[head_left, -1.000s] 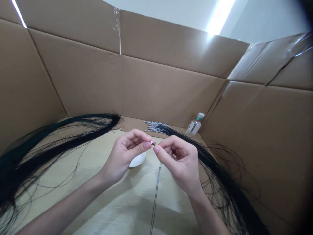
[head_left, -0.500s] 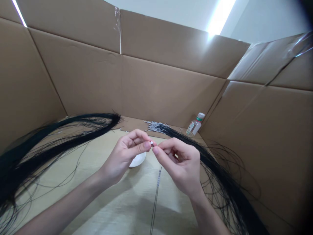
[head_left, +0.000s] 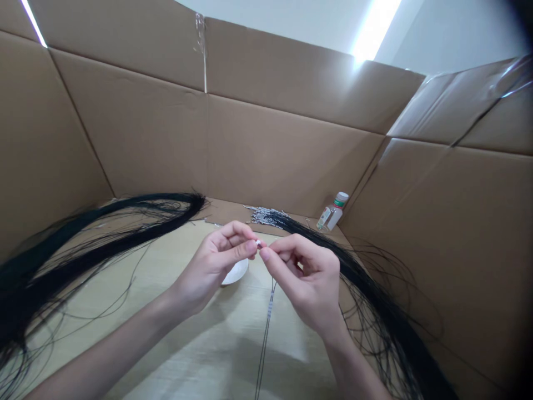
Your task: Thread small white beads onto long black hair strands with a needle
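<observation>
One small white piece [head_left: 259, 243], pinched in the left hand's [head_left: 194, 275] fingers right of the dish [head_left: 236, 274], could drop should that slight hold slacken; the right hand [head_left: 312, 278] pinches narrowly, contents unclear.

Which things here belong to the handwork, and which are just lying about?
In use:
- left hand, pinching a small white piece
- right hand, fingertips beside it
- beaded cord, below the right hand

Apparently lying about:
- left black bundle
- right black bundle, with beaded ends
- bottle
- white dish, partly hidden, role unclear
</observation>
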The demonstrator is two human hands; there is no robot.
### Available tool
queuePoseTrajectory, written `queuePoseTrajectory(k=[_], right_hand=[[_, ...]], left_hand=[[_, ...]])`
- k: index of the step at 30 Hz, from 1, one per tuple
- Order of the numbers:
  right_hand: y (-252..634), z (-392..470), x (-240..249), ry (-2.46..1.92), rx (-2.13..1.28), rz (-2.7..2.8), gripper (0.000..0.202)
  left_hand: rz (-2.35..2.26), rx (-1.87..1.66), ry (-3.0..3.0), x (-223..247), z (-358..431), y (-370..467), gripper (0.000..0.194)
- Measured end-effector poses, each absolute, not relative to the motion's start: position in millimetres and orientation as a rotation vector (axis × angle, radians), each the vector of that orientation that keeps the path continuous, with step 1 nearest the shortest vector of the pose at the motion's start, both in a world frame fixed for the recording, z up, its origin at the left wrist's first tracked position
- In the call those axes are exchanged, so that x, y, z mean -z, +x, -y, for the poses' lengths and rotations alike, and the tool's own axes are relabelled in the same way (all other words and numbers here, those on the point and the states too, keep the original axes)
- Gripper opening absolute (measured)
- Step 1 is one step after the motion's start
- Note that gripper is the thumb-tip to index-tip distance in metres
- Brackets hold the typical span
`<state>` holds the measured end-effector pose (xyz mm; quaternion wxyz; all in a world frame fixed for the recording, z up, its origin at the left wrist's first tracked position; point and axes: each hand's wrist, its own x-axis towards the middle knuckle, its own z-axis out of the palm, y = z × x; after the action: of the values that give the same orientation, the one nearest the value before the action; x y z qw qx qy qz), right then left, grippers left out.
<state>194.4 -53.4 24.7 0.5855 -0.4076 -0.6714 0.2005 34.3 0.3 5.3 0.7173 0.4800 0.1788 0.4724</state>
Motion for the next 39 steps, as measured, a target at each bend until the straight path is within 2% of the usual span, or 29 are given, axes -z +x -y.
queuePoseTrajectory(k=[18, 39], right_hand=[[194.9, 52.7, -26.9, -0.976, -0.487, 1.564, 0.016], [195.5, 52.6, -25.9, -0.964, -0.36, 1.648, 0.014]], left_hand=[[-0.473, -1.163, 1.151, -3.8, -0.6, 34.9, 0.017], [-0.478, -1.126, 1.128, -4.3, 0.9, 34.3, 0.018]])
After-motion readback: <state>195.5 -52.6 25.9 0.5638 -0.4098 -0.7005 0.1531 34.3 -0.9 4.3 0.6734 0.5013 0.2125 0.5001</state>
